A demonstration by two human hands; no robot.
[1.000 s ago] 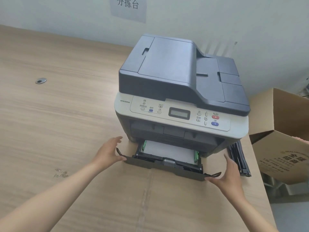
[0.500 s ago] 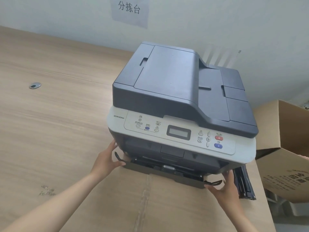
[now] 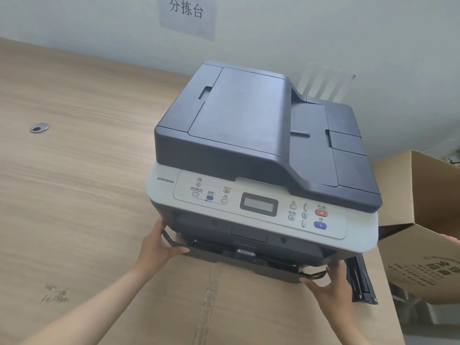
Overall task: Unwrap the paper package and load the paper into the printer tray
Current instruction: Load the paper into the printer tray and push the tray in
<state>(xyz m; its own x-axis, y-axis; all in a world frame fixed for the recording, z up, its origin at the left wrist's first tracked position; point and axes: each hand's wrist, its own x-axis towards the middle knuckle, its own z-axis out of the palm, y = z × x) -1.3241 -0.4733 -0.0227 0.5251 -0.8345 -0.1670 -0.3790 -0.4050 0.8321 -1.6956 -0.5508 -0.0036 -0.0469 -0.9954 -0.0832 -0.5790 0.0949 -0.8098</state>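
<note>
A grey and dark blue printer stands on the wooden table. Its dark paper tray sits almost fully inside the printer's base, with only the front lip showing. My left hand grips the tray's left front corner. My right hand holds the right front corner. The paper in the tray is hidden inside the printer. No paper wrapper is in view.
A flattened cardboard sheet lies on the table under my arms. An open cardboard box stands to the right of the printer. A black part lies by the printer's right side. A cable grommet is set in the table.
The tray with white paper stuck out a second ago; both hands have pushed it into the printer, and the paper is out of sight. The camera has moved closer.
</note>
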